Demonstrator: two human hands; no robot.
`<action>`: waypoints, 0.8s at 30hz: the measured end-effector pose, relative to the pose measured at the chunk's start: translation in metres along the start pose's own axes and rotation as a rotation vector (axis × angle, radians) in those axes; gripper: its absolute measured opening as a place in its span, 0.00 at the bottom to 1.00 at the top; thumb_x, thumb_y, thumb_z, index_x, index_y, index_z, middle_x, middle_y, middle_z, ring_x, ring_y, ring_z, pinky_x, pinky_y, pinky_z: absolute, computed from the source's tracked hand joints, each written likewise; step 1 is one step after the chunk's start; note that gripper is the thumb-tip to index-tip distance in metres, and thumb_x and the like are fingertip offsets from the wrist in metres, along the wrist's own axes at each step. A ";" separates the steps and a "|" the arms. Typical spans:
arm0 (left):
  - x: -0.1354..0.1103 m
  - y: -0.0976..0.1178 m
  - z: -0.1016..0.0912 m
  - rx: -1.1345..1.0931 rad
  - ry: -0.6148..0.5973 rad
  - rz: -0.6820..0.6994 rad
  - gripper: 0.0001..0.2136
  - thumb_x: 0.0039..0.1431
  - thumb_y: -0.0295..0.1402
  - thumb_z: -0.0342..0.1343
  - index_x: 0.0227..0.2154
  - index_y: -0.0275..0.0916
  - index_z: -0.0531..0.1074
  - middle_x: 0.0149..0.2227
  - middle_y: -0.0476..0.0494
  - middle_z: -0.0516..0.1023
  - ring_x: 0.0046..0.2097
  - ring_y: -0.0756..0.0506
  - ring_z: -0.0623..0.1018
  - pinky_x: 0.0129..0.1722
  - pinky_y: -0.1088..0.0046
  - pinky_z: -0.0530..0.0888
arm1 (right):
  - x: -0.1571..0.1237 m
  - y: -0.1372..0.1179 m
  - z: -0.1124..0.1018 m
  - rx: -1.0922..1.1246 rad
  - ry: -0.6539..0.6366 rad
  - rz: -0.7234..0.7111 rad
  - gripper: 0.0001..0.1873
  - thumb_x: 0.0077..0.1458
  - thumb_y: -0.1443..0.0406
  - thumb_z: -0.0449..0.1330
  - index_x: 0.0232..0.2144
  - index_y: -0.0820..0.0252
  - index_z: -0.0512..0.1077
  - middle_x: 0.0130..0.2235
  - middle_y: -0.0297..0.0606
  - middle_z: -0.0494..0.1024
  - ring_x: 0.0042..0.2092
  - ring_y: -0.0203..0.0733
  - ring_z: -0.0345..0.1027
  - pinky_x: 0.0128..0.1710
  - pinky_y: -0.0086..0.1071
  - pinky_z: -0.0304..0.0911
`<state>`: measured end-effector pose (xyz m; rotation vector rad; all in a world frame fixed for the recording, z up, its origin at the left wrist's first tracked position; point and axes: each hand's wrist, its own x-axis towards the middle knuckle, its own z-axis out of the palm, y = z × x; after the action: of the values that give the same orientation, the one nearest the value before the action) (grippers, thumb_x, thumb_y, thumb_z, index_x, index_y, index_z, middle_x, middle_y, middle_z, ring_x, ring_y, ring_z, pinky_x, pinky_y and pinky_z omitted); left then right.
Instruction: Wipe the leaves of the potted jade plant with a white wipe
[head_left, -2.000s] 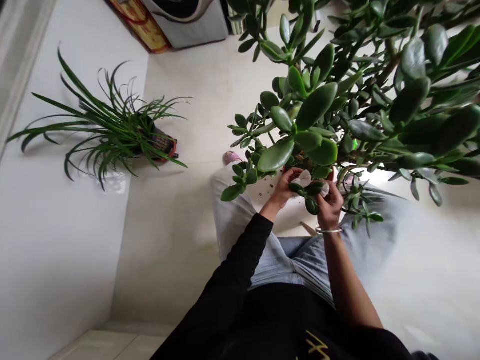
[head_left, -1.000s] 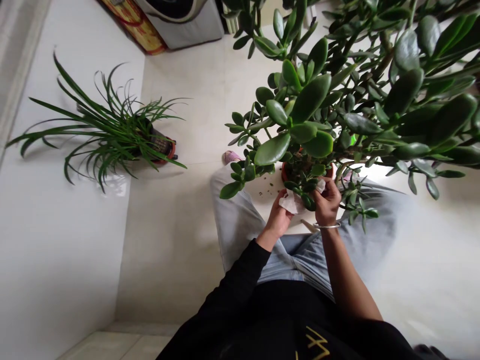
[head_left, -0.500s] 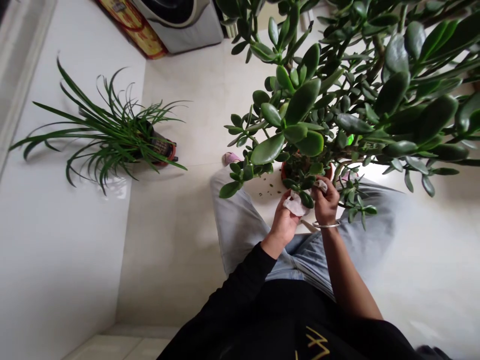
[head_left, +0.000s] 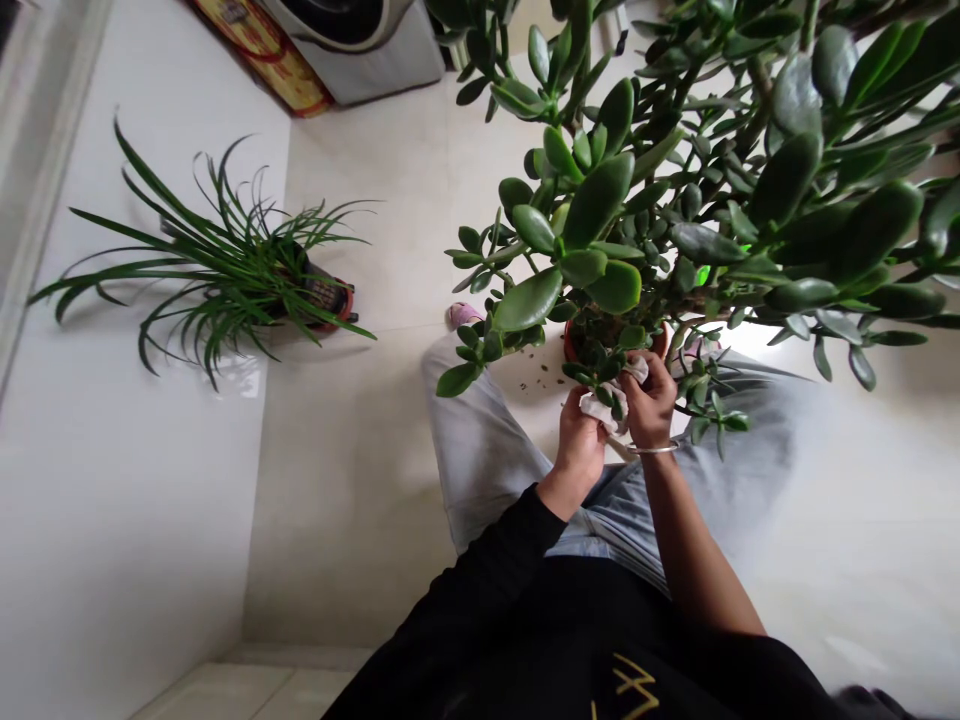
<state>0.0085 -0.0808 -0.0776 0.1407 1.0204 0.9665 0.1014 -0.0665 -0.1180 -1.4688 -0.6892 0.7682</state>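
A large jade plant (head_left: pixel 600 230) with thick, glossy oval leaves fills the upper right, growing from a terracotta pot (head_left: pixel 571 345) whose rim is mostly hidden by foliage. Just below the pot, my left hand (head_left: pixel 579 440) and my right hand (head_left: pixel 649 400) are close together. Both pinch a white tissue (head_left: pixel 600 410) around a low sprig of small leaves (head_left: pixel 600 375). A metal bangle (head_left: pixel 652 449) circles my right wrist, and a black sleeve covers my left forearm.
Dark specks lie on the white surface (head_left: pixel 536 375) under the pot. A spider plant (head_left: pixel 225 270) in a red-rimmed pot stands by the left wall. A washing machine (head_left: pixel 352 40) and a patterned box (head_left: pixel 262 55) stand at the top. A pink slipper (head_left: pixel 463 315) lies beyond my grey-trousered knee (head_left: pixel 480 440).
My left hand has moved up and in toward my right hand, and the tissue is now bunched around the sprig between them. The view has shifted slightly.
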 end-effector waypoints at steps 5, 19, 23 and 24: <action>-0.005 0.002 0.000 -0.047 -0.020 -0.030 0.23 0.36 0.23 0.69 0.38 0.41 0.70 0.35 0.50 0.80 0.37 0.48 0.79 0.41 0.71 0.73 | 0.001 -0.003 -0.002 0.005 -0.014 0.005 0.09 0.47 0.62 0.65 0.34 0.56 0.74 0.30 0.30 0.74 0.33 0.37 0.65 0.34 0.31 0.64; -0.015 -0.005 -0.001 0.023 -0.036 -0.016 0.25 0.40 0.41 0.79 0.35 0.39 0.70 0.29 0.51 0.77 0.30 0.51 0.76 0.33 0.73 0.69 | 0.002 0.000 0.000 -0.015 0.020 -0.028 0.09 0.47 0.61 0.64 0.34 0.55 0.75 0.30 0.30 0.74 0.31 0.36 0.64 0.33 0.30 0.63; -0.018 -0.009 -0.003 0.039 -0.063 -0.020 0.25 0.42 0.48 0.78 0.30 0.38 0.70 0.26 0.53 0.73 0.27 0.54 0.70 0.29 0.75 0.66 | 0.003 0.000 0.000 -0.015 0.021 -0.030 0.09 0.47 0.61 0.64 0.34 0.56 0.75 0.30 0.30 0.74 0.32 0.36 0.65 0.34 0.31 0.64; -0.019 -0.010 -0.005 0.037 -0.063 -0.030 0.25 0.42 0.48 0.78 0.30 0.38 0.71 0.26 0.53 0.72 0.27 0.53 0.70 0.30 0.75 0.67 | 0.003 -0.001 0.000 -0.006 0.021 -0.028 0.09 0.47 0.61 0.64 0.33 0.56 0.75 0.30 0.30 0.74 0.32 0.36 0.65 0.34 0.31 0.65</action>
<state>0.0077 -0.1022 -0.0728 0.1851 0.9805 0.9104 0.1033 -0.0646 -0.1176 -1.4680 -0.6949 0.7286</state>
